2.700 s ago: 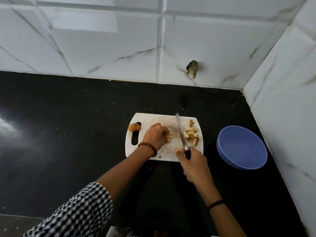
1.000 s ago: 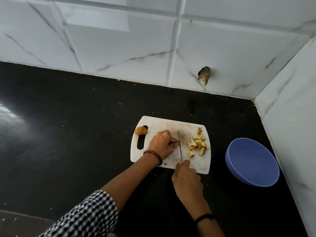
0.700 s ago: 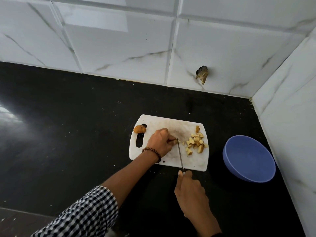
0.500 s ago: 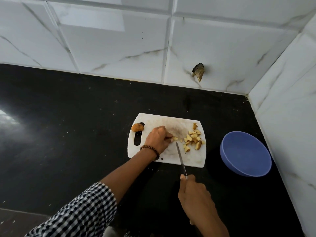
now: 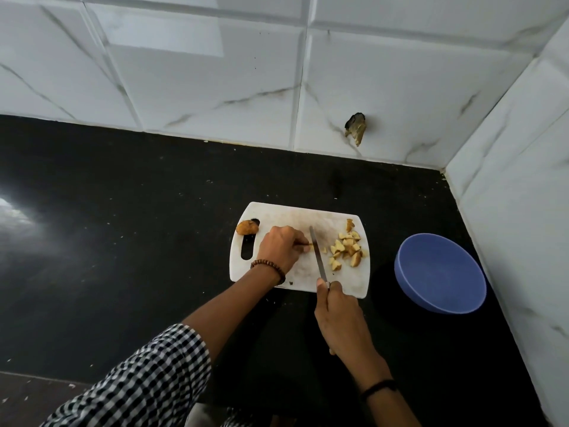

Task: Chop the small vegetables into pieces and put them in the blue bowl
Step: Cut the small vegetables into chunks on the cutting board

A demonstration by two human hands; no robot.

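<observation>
A black counter (image 5: 123,241) fills the middle of the frame, and a white cutting board (image 5: 295,215) lies on it right of centre. A blue bowl (image 5: 443,278) stands on the counter to the right of the board, a little apart from it, with nothing visible inside. The left hand (image 5: 280,246) rests on the board's middle, its fingertips pinching a small piece (image 5: 308,248). The right hand (image 5: 338,312), at the board's lower edge, is wrapped round the handle of a knife (image 5: 317,257). The blade runs up the frame, just right of those fingertips and crosswise to the piece. A heap of chopped pieces (image 5: 346,249) lies right of the blade, on the bowl's side. One whole vegetable (image 5: 246,227) sits at the board's upper left corner, nearer the left hand.
</observation>
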